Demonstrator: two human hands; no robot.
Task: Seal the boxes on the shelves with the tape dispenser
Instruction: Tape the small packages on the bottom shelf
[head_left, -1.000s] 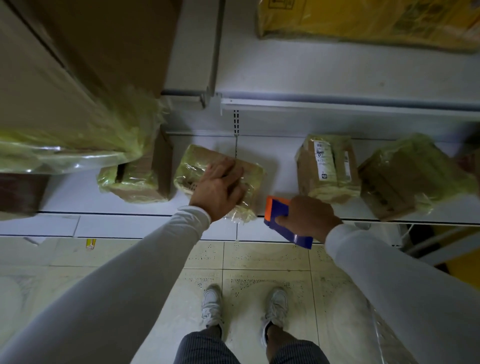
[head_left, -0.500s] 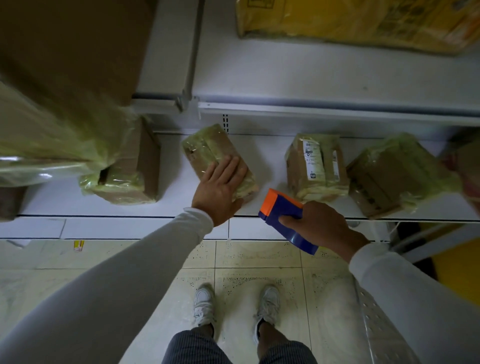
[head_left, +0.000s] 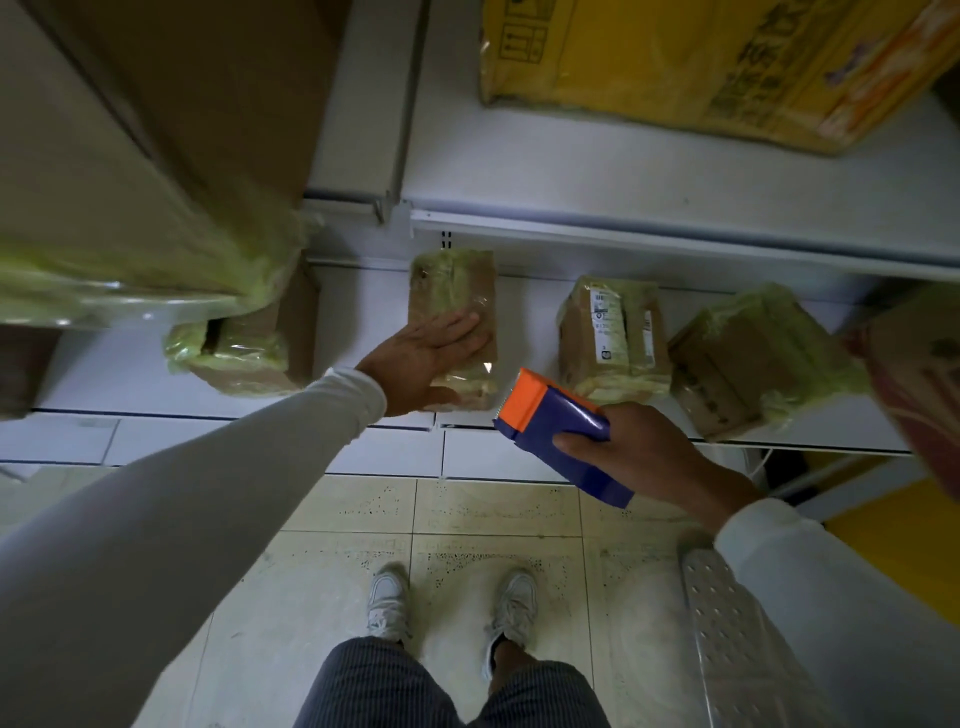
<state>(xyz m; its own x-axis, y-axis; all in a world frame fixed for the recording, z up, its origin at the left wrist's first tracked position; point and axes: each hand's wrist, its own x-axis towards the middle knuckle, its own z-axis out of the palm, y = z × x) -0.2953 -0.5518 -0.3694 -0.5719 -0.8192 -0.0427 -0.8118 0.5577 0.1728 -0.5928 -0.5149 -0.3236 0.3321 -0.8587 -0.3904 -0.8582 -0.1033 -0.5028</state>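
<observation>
1. Beige tiled floor (head_left: 483, 514) lies nearest, with two white sneakers (head_left: 387, 603) planted on it.
2. The right hand (head_left: 644, 452) grips the blue and orange tape dispenser (head_left: 556, 426), held in the air just in front of the lower shelf (head_left: 130, 374).
3. The left hand (head_left: 431, 353) lies flat, fingers straight, pressing on a small tape-wrapped box (head_left: 452, 291) standing on that shelf.
4. Three more wrapped boxes sit alongside: one to the left (head_left: 244, 348), a labelled box (head_left: 613, 338) and another (head_left: 748, 358) to the right.
5. Farthest, a yellow carton (head_left: 701, 62) rests on the upper shelf (head_left: 623, 182).
</observation>
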